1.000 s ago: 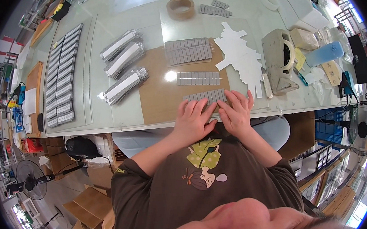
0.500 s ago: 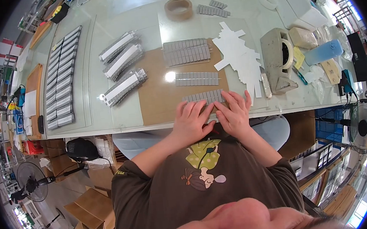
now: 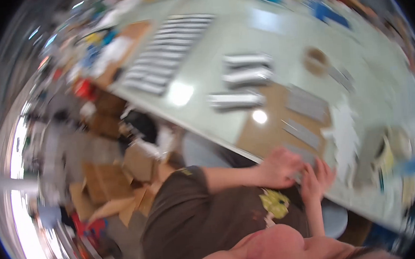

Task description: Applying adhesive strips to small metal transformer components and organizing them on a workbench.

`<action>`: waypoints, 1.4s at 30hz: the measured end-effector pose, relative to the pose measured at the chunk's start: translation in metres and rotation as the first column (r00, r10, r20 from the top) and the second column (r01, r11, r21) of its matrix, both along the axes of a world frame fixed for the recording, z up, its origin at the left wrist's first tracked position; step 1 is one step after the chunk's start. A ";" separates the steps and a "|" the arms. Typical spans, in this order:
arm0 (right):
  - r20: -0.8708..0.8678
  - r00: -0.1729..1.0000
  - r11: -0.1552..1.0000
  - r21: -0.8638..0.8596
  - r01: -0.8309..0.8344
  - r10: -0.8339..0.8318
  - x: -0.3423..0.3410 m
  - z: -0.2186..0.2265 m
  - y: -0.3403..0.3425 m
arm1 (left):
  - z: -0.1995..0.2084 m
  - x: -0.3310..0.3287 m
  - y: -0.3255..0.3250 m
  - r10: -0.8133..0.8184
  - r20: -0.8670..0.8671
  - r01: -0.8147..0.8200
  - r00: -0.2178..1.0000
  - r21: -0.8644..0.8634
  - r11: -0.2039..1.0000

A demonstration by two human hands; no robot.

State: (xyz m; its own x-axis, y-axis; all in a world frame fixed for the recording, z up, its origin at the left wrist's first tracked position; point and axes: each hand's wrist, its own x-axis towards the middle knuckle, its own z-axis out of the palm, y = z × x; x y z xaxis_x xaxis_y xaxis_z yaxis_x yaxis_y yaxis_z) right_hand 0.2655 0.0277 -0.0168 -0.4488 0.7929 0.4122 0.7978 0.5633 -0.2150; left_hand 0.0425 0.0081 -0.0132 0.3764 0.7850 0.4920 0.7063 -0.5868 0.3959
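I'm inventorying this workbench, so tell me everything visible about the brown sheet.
The brown sheet looks like plain cardboard or paper, flat at the pale table's near edge, blurred, with one bright glare spot. Gray strips lie over it. Left hand and right hand are beside its near edge; contact is unclear.

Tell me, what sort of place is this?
Probably a workshop or small factory. There's a big pale worktable, rows of matching gray-and-white pieces laid out on it, and an open cardboard box on the floor.
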 end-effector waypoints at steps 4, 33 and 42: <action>-0.036 0.999 0.985 0.174 0.004 0.002 0.016 -0.017 0.003 | -0.009 0.010 -0.001 -0.007 -0.046 0.011 0.999 0.090 0.996; -0.123 0.979 0.984 0.057 0.169 -0.161 0.077 0.000 -0.039 | 0.010 -0.007 -0.003 -0.092 0.005 0.090 0.996 0.151 0.984; -0.157 0.987 0.993 0.110 0.049 -0.031 0.092 0.023 -0.020 | 0.018 -0.008 -0.002 -0.141 0.023 0.138 0.990 0.109 0.984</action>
